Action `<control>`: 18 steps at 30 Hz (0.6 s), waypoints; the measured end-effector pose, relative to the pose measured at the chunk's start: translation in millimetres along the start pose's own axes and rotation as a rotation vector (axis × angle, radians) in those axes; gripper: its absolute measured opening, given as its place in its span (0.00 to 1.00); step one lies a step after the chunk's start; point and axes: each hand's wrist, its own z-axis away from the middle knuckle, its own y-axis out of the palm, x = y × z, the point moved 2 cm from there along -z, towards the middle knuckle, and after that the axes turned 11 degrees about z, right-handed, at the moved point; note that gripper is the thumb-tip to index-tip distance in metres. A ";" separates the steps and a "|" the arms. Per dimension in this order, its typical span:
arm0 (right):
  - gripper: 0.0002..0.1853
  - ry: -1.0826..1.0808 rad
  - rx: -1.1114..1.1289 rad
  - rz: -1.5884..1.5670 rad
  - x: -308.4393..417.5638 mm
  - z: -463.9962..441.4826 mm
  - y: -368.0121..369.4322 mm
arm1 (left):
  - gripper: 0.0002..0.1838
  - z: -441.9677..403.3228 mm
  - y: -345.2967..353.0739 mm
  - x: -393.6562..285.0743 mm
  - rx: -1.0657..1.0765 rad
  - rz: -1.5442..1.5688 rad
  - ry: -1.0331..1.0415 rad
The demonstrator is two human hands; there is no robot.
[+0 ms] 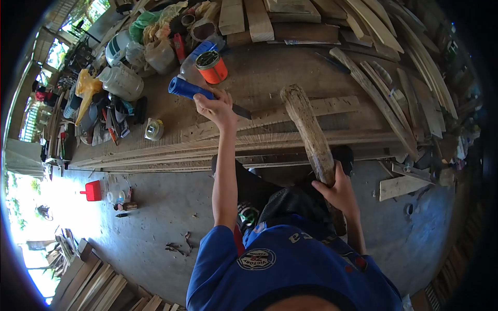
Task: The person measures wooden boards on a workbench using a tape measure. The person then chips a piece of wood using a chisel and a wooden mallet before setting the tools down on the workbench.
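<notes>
My left hand (pixel 217 108) is closed around a blue-handled tool (pixel 189 90) above the wooden bench. Its dark flat blade sticks out to the right of my fingers. My right hand (pixel 340 191) grips a thick rough wooden stick (pixel 309 132) near its lower part. The stick's upper end reaches over the bench, and its lower end lies by my lap. Just beyond my left hand stands an orange can (pixel 211 67) with a dark top. Flat on the bench below both is a long thin board (pixel 332 106).
Jars (pixel 122 82), bags and tools crowd the bench's left end. Planks (pixel 259 19) lie along the far side, and long sticks (pixel 371 96) at the right. A red dustpan (pixel 92 191) sits on the floor at left, with stacked wood (pixel 98 287) at lower left.
</notes>
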 end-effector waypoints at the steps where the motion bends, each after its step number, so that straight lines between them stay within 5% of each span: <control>1: 0.32 0.003 -0.002 0.000 0.6 0.3 0.4 | 0.25 -0.1 0.3 0.4 0.001 0.001 -0.003; 18: 0.33 -0.018 -0.028 0.036 -0.9 0.5 2.3 | 0.28 0.7 -5.3 1.7 -0.065 0.038 -0.033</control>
